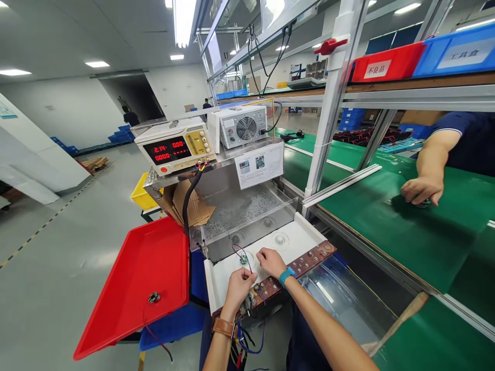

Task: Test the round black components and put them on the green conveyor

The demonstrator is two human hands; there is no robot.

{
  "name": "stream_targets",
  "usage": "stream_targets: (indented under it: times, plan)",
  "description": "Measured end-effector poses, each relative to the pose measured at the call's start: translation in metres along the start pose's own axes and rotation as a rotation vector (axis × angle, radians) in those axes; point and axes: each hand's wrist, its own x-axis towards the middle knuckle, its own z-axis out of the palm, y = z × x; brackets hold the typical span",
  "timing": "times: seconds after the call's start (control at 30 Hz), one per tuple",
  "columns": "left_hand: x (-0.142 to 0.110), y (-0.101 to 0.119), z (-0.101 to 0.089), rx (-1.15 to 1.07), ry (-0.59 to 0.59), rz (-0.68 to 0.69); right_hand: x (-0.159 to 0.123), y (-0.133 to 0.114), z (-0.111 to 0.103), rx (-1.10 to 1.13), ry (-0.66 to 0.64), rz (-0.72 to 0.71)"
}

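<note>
A small round green circuit board (243, 259) with thin red and dark wires lies on the white tray (297, 226) in front of me. One red wire (248, 262) arcs from the board down to my left hand (238, 288), whose thumb and finger pinch its end. Beside it, my right hand (272, 263) is over the tray's near edge with its fingers curled together; what they hold, if anything, is hidden. Below both hands runs a brown strip (309, 261) studded with screws, and leads hang from its left part.
A power supply (176, 147) with red digits stands on a metal shelf behind the tray, beside a second unit (243, 126) with a fan. On the left is a red bin (154, 257) holding a wired round part (153, 297). A co-worker's hand (423, 189) rests on the green conveyor belt (386, 226).
</note>
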Motion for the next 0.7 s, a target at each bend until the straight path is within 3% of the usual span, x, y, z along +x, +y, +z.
stream_targets:
  times: [0.43,0.7]
  plan:
    - [0.007,-0.016,0.002,0.030,-0.013,-0.030,-0.001,0.002,0.000,0.017,0.010,-0.013]
    - [0.008,-0.024,0.007,0.022,0.035,-0.030,0.033,-0.002,0.025,-0.091,-0.198,0.013]
